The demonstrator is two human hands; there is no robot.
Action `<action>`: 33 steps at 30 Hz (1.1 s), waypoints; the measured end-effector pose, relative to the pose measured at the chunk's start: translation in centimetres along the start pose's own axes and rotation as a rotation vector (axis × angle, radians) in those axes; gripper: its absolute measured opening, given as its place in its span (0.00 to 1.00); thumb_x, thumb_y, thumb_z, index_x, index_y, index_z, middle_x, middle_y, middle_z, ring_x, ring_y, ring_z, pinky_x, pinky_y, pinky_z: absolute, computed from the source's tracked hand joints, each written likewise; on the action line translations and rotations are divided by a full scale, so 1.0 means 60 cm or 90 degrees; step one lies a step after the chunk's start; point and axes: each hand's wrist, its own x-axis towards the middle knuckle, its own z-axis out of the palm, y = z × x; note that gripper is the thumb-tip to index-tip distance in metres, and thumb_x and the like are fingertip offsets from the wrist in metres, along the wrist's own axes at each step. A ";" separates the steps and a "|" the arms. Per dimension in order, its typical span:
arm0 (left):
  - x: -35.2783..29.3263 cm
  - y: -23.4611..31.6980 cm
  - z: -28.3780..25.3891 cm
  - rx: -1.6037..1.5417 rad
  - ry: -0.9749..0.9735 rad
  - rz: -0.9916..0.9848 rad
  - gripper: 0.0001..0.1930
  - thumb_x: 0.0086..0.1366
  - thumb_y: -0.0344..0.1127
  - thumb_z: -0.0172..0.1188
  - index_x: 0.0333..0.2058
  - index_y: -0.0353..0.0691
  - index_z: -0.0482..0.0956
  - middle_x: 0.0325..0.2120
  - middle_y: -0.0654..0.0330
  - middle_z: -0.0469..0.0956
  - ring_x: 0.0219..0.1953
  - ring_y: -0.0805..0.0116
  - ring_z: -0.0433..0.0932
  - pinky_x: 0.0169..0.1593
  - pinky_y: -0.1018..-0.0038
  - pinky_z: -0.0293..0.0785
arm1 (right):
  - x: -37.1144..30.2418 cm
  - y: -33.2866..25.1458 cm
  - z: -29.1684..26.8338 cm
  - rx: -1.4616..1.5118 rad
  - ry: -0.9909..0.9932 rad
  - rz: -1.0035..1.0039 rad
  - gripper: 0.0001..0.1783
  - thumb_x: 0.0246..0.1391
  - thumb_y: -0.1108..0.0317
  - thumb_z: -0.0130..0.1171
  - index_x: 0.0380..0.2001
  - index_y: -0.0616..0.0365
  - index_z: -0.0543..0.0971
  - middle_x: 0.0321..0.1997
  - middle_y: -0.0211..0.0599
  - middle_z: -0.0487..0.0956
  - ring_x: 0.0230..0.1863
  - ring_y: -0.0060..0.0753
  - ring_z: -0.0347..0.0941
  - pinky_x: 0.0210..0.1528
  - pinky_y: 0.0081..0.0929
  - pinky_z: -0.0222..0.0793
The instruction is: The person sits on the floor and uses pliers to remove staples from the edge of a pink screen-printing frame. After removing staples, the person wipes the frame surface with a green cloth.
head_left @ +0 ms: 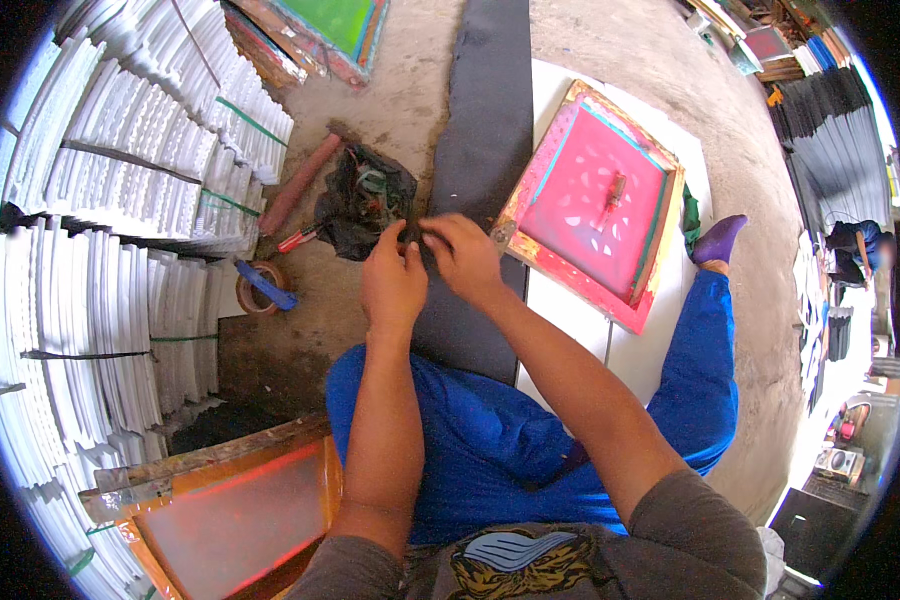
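- left hand [391, 283]: thumb and forefinger drawn together, pinching a small dark piece [411, 233]; piece too small and blurred to identify.
- right hand [467, 262]: fingers curled, tips close beside the left ones, at the same piece; cannot tell whether they grip it or only touch.
- position of piece: between the two sets of fingertips, near the left edge of a long dark grey strip [482, 110].
- black plastic bag [338, 213], crumpled, contents unclear, just beyond the left hand, which overlaps its lower edge in view.
- left of bag: dull red rod [302, 182], red marker [298, 238]; nearer, a tape roll [247, 296] with a blue object [270, 284] across it.
- right of right hand: pink-meshed screen frame [578, 281] on white boards [560, 320], its near-left corner close to the knuckles; short reddish-brown object [611, 200] on the mesh.
- far left: banded stacks of white sheets [110, 290].
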 end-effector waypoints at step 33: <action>-0.012 0.017 0.038 -0.035 -0.110 0.056 0.18 0.62 0.35 0.63 0.51 0.39 0.79 0.32 0.52 0.82 0.31 0.56 0.81 0.38 0.62 0.76 | -0.242 0.031 0.013 -0.330 0.086 0.155 0.15 0.50 0.53 0.64 0.38 0.48 0.83 0.42 0.33 0.76 0.46 0.43 0.70 0.54 0.48 0.63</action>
